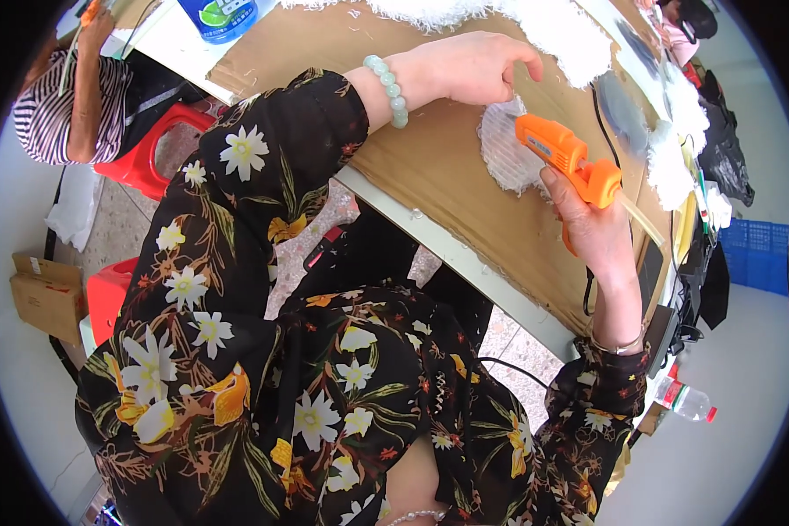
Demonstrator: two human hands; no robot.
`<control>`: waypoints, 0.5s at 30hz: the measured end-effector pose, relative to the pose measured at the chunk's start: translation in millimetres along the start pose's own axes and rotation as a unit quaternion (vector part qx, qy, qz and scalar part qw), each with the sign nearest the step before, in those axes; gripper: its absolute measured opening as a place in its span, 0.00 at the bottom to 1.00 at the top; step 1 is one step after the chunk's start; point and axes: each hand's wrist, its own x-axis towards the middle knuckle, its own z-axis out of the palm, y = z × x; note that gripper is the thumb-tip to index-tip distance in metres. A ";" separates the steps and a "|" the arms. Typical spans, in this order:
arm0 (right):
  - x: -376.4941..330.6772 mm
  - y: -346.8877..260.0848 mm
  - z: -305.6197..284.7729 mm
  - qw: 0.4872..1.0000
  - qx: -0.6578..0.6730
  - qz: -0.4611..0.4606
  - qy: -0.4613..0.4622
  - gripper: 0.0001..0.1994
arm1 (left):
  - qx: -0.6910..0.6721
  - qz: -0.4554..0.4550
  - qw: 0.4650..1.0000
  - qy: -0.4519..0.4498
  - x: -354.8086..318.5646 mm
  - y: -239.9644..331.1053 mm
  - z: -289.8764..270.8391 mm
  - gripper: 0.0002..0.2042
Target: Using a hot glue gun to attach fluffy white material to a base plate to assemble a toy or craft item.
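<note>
Brown cardboard (430,167) covers our worktable, with white fluffy material (535,26) along its far edge. Our right hand (592,223) is wrapped around the handle of an orange glue gun (565,156), its nozzle aimed at a round, ribbed translucent piece (504,153) lying flat on the cardboard. Our left hand (473,68), fingers loosely curled and holding nothing, rests at the far rim of that piece. Beside us sits a person in a striped top (53,105), by a red stool (153,149).

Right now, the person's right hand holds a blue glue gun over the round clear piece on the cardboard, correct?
Not quite: the glue gun is orange, not blue, as the head view shows. The right hand does hold it over the round clear piece on the cardboard.
</note>
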 end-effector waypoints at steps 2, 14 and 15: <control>-0.9 -0.4 -2.4 1.000 -0.001 -0.012 0.021 0.15 | -0.020 -0.006 1.000 -0.003 -1.1 3.1 -1.2 0.17; 1.1 -4.2 -7.3 0.998 -0.019 0.048 -0.019 0.15 | -0.011 0.001 1.000 0.015 -0.7 0.5 7.7 0.19; 1.7 -4.7 -7.6 0.998 -0.022 0.049 -0.021 0.15 | -0.012 0.000 1.000 0.015 -0.4 -1.0 8.5 0.19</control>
